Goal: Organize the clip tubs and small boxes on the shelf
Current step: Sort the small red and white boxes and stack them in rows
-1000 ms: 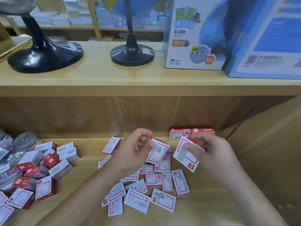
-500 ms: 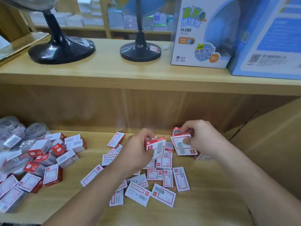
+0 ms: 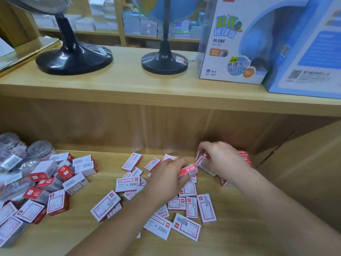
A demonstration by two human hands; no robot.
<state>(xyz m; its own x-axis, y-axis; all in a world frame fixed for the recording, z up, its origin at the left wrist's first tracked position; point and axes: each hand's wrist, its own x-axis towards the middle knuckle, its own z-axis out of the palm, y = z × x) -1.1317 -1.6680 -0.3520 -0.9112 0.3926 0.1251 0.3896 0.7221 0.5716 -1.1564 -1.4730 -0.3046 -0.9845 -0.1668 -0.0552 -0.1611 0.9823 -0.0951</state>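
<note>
Dozens of small red-and-white boxes (image 3: 206, 207) lie scattered on the lower wooden shelf (image 3: 88, 235), with clear clip tubs (image 3: 41, 149) heaped at its left end. The left hand (image 3: 166, 180) pinches one red-sided box (image 3: 189, 170) above the pile. The right hand (image 3: 223, 159), fingers curled, grips another box (image 3: 202, 162) at the back right, beside stacked red boxes (image 3: 244, 157). Their print is too blurred to read. Above, a white carton (image 3: 230, 58) reads "GLOBE" and "APP".
</note>
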